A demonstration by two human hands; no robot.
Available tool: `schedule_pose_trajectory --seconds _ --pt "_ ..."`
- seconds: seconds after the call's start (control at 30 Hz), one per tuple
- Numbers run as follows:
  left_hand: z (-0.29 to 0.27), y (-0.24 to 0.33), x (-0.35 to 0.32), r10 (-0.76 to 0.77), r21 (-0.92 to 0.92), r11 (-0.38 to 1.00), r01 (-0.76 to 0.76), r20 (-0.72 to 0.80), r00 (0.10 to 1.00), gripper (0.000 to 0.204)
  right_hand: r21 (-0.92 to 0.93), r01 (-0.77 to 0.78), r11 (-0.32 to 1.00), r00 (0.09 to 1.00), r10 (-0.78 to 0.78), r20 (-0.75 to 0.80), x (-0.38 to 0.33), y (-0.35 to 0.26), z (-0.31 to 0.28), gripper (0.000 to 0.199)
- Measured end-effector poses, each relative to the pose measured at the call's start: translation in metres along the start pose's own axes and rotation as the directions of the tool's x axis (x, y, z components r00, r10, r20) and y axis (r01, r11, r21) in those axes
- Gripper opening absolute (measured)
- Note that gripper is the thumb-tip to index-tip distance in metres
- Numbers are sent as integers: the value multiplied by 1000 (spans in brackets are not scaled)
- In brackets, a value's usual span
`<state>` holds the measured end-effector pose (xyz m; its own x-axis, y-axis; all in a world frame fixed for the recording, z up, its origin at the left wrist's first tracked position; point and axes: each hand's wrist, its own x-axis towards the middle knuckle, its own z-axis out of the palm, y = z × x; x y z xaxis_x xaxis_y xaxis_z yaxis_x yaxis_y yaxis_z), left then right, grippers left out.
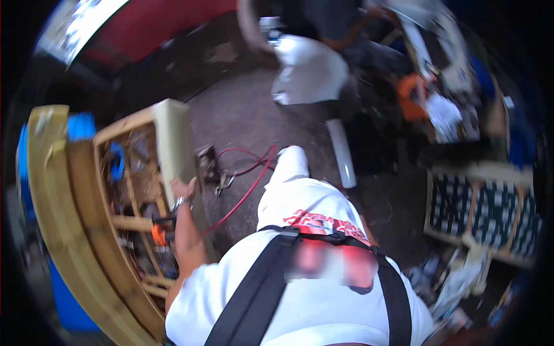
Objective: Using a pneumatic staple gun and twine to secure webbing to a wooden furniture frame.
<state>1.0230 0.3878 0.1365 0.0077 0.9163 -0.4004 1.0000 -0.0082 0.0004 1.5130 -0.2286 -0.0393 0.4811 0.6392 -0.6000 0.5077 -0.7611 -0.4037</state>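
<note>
My left hand (183, 189) lies with its fingers apart against the cream foam padding (175, 141) along the side of a wooden furniture frame (131, 224). The frame stands on my left, with bare slats and open gaps inside. Below that hand, an orange and black tool (160, 232) sits among the slats; its kind is unclear. A long curved piece covered in yellowish foam (51, 173) runs along the frame's far left side. My right hand is out of sight, hidden by my body.
A red hose (247, 196) loops over the dark floor (236, 109) near a small blurred object (206, 164). Ahead, a person (329, 26) is beside a white sheet (309, 72). A pale strip (341, 153) lies right of my leg. A webbed frame (482, 210) and clutter are at right.
</note>
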Motion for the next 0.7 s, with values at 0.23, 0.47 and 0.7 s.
schedule_pose_trajectory --seconds 0.23,0.47,0.7 --pt "-19 -1 -20 -147 -124 981 146 2 989 85 61 -150 987 982 142 124 43 -166 -148 27" --pt "-57 21 17 -166 -188 970 153 -56 985 86 147 3 989 1000 -8 29 214 -398 -253 34" --pt "-98 23 38 -269 -304 916 264 24 963 77 -51 319 946 879 -275 390 345 -616 -230 43"
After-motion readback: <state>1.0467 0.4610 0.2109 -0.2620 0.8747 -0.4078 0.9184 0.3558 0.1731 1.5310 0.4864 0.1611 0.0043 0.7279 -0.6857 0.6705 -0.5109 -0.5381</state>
